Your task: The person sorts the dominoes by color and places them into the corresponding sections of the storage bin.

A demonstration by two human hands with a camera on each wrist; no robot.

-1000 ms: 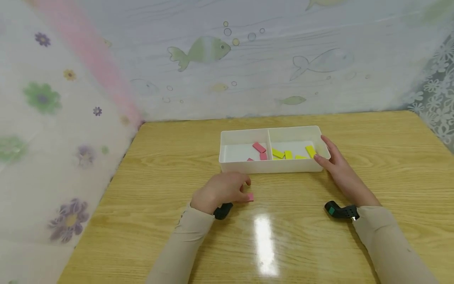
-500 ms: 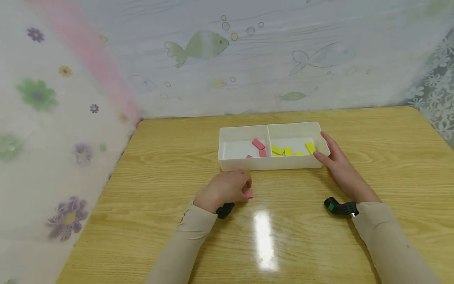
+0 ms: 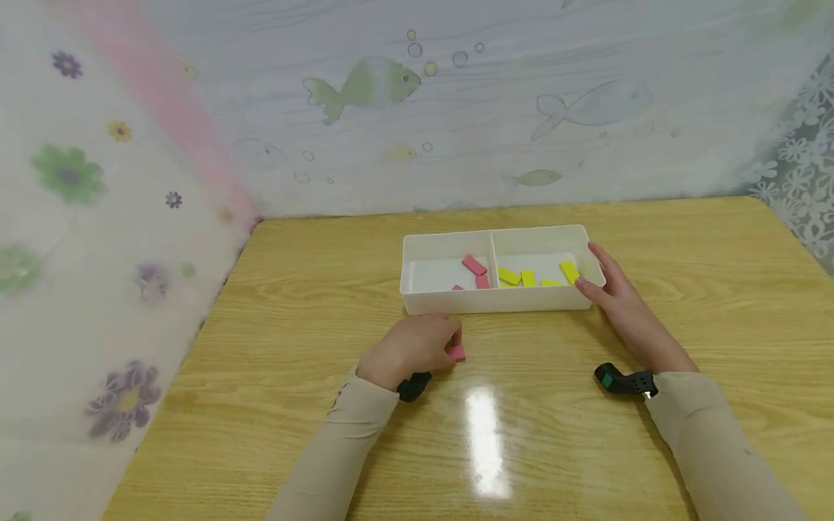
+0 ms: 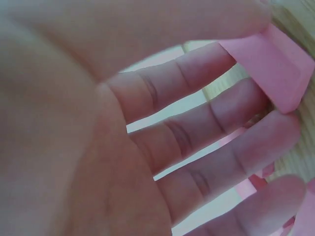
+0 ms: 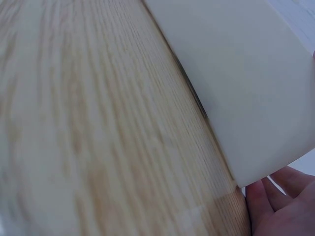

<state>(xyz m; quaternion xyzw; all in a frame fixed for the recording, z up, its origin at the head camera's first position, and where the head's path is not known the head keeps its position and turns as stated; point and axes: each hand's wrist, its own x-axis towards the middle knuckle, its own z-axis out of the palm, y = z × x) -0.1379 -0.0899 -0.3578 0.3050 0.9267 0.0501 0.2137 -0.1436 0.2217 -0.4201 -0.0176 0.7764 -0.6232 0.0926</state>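
Observation:
In the head view, my left hand (image 3: 413, 349) is in front of a white two-compartment box, pinching a small pink block (image 3: 458, 353) at the tabletop. The left wrist view has this pink block (image 4: 275, 64) between thumb and fingertips; more pink pieces (image 4: 256, 183) show partly behind the other fingers. My right hand (image 3: 622, 304) grips the right end of the white box (image 3: 502, 301), thumb over the front rim. Its fingers (image 5: 280, 199) press the box end (image 5: 236, 88) in the right wrist view. Pink blocks (image 3: 474, 265) lie in the left compartment, several yellow blocks (image 3: 509, 276) in the right.
A wood-grain table (image 3: 293, 304) bears everything. Behind it hangs a fish-patterned cloth (image 3: 469, 145), and a flowered cloth (image 3: 130, 289) stands at its left side. Both wrists wear black straps (image 3: 625, 380). A divider (image 3: 493, 258) splits the box.
The left fingers have closed in on the pink block, which has tilted slightly in their pinch. The whole head view has shifted a little. The right hand stays on the box.

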